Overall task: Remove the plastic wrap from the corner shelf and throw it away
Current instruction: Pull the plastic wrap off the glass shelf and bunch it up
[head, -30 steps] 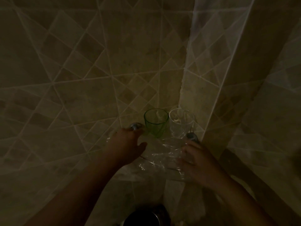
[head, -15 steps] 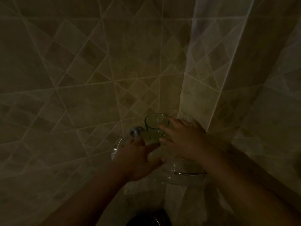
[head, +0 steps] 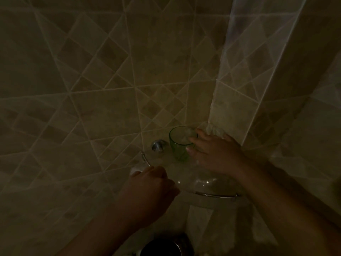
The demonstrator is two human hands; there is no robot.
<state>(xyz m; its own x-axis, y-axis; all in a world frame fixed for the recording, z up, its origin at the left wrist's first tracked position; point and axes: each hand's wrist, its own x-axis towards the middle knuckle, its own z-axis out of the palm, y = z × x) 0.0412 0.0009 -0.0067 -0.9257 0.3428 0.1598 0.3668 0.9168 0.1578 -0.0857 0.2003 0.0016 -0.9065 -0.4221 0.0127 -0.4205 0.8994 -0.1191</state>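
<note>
In a dim tiled corner hangs a glass corner shelf with a chrome rail. Clear crinkled plastic wrap lies over its surface. My left hand is a fist at the shelf's front left edge, and a pale bit of the wrap sticks out of it. On the back of the shelf stands a green cup. My right hand reaches in from the right, its fingertips on the cup's rim and its thumb against the cup's side. The clear glass beside the cup is hidden under this hand.
A round chrome mount fixes the shelf to the left wall. Tiled walls close in on both sides, and a pillar edge juts out at the right. Below the shelf, at the bottom of the view, sits a dark round container.
My right hand has moved from the shelf's front right edge up to the cups and now rests on the green one. My left hand has slid back towards me and closed into a fist.
</note>
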